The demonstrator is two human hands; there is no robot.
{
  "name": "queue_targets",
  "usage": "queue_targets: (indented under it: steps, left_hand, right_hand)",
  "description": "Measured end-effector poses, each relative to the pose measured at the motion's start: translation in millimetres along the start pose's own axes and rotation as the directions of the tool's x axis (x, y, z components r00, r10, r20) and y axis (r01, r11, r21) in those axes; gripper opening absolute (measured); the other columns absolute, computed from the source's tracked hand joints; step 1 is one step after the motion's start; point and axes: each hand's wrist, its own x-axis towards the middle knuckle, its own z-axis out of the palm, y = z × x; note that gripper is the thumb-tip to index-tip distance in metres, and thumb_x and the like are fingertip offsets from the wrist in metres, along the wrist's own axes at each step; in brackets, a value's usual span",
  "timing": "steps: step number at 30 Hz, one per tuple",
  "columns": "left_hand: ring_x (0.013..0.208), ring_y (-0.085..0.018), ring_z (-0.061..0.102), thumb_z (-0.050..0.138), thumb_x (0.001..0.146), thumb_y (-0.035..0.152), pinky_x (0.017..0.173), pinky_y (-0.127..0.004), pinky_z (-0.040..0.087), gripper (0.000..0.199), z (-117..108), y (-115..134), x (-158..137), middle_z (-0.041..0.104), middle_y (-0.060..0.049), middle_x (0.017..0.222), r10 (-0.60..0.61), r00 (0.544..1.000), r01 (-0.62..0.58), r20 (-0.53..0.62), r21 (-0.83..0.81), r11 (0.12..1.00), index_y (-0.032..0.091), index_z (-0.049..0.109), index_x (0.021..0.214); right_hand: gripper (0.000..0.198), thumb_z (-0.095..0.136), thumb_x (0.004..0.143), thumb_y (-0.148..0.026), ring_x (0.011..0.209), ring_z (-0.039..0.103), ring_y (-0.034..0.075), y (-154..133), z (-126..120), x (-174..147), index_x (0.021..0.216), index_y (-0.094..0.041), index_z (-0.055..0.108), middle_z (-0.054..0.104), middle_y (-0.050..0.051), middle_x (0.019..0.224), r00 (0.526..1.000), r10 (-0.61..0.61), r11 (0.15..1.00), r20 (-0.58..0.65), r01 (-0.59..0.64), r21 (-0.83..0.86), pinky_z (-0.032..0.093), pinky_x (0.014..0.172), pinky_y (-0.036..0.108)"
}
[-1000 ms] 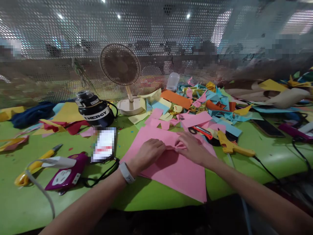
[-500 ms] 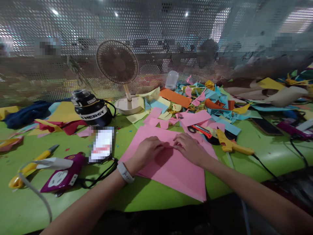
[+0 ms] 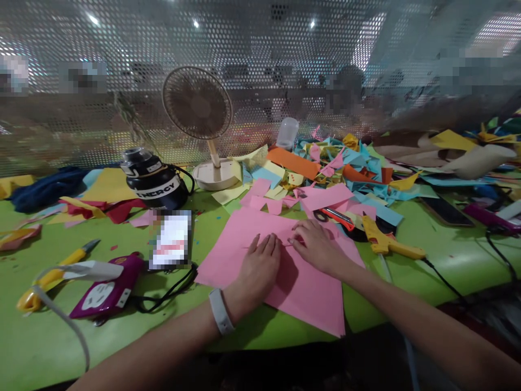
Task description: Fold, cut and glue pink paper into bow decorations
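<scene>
A stack of pink paper sheets (image 3: 309,293) lies in front of me on the green-covered table. My left hand (image 3: 260,266) rests palm down on it, fingers stretched out, with a pale band on the wrist. Just to its right, my right hand (image 3: 313,244) has curled fingers in a pinch at a small fold or strip of pink paper (image 3: 285,243). Most of that piece is hidden by my fingers. Beyond my right hand lie a red utility knife (image 3: 340,218) and scissors (image 3: 319,215), partly under pink scraps.
A yellow glue gun (image 3: 391,241) with a cord lies right. Coloured paper scraps (image 3: 291,163) pile up behind. A fan (image 3: 197,103), a black bottle (image 3: 157,182), a phone (image 3: 171,239), a purple device (image 3: 108,288) and a yellow-handled tool (image 3: 61,274) stand or lie left.
My left hand has let go of its pinch, moved slightly nearer to me and flattened onto the pink paper. My right hand stays almost in place with its fingers curled.
</scene>
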Motion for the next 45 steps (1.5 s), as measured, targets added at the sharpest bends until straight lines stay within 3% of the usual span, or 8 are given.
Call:
queue_targets:
  steps: [5,10,21,24,27,32,37,45]
  left_hand:
    - [0.137,-0.036,0.037,0.033,0.096,0.047,0.11,-0.055,0.029,0.063,14,8,-4,0.042,-0.025,0.145,-0.066,0.996,0.062,-0.068,-0.063,0.996,0.004,0.041,0.141]
    - [0.138,-0.04,0.032,0.027,0.089,0.071,0.11,-0.058,0.027,0.086,17,8,-5,0.039,-0.027,0.147,-0.071,0.995,0.063,-0.077,-0.101,0.993,0.005,0.039,0.142]
    - [0.138,-0.04,0.032,0.032,0.087,0.073,0.107,-0.059,0.029,0.085,16,8,-7,0.04,-0.026,0.146,-0.062,0.992,0.047,-0.114,-0.128,0.991,0.01,0.038,0.144]
    - [0.138,-0.039,0.033,0.032,0.087,0.072,0.108,-0.059,0.029,0.083,17,8,-8,0.041,-0.024,0.146,-0.058,0.99,0.042,-0.126,-0.129,0.991,0.011,0.04,0.143]
    - [0.138,-0.037,0.034,0.032,0.089,0.069,0.108,-0.056,0.029,0.079,20,6,-8,0.042,-0.021,0.146,-0.061,0.989,0.047,-0.132,-0.104,0.993,0.013,0.039,0.143]
    - [0.138,-0.034,0.036,0.03,0.09,0.066,0.11,-0.052,0.03,0.077,26,3,-8,0.042,-0.022,0.147,-0.048,0.99,0.041,-0.131,-0.057,0.998,0.01,0.039,0.143]
    - [0.138,-0.036,0.035,0.027,0.091,0.065,0.11,-0.053,0.029,0.081,26,2,-8,0.04,-0.026,0.147,-0.036,0.993,0.031,-0.116,-0.048,0.998,0.002,0.04,0.14]
    - [0.139,-0.035,0.034,0.028,0.09,0.065,0.111,-0.052,0.029,0.079,24,3,-8,0.04,-0.024,0.148,-0.049,0.995,0.046,-0.091,-0.033,0.998,0.005,0.043,0.139]
  right_hand:
    - [0.011,0.049,0.092,-0.026,0.108,0.049,0.025,2,4,1,0.088,-0.021,0.058,0.06,0.008,0.108,1.0,-0.012,1.0,-0.025,0.012,0.003,0.041,0.094,0.044]
    - [0.013,0.053,0.09,-0.026,0.107,0.05,0.027,0,0,1,0.08,-0.02,0.058,0.06,0.01,0.104,0.998,0.0,1.0,-0.062,0.0,-0.008,0.041,0.094,0.044]
    - [0.02,0.049,0.093,-0.028,0.107,0.052,0.029,21,-11,-10,0.085,-0.019,0.064,0.063,0.013,0.108,0.994,0.068,0.988,-0.089,-0.08,-0.132,0.04,0.096,0.048]
    - [0.028,0.042,0.096,-0.033,0.117,0.051,0.03,7,-12,-21,0.104,-0.018,0.065,0.062,0.014,0.121,0.986,0.029,0.99,-0.165,-0.051,-0.132,0.038,0.101,0.048]
    - [0.047,0.038,0.097,-0.042,0.134,0.041,0.027,-9,-6,-31,0.135,-0.018,0.051,0.048,0.013,0.144,0.994,-0.09,0.994,-0.055,0.086,-0.071,0.034,0.11,0.047]
    - [0.07,0.027,0.097,-0.055,0.142,0.03,0.027,-12,6,-33,0.146,-0.006,0.038,0.034,0.018,0.152,0.984,-0.09,0.996,0.157,0.094,-0.015,0.025,0.117,0.047]
    - [0.075,0.023,0.097,-0.058,0.144,0.026,0.027,-10,3,-31,0.147,-0.004,0.034,0.029,0.019,0.153,0.977,-0.102,0.994,0.19,0.11,-0.031,0.023,0.118,0.046]
    - [0.073,0.024,0.097,-0.057,0.143,0.027,0.026,-10,3,-32,0.146,-0.005,0.036,0.031,0.018,0.153,0.977,-0.119,0.993,0.176,0.122,-0.008,0.022,0.118,0.046]
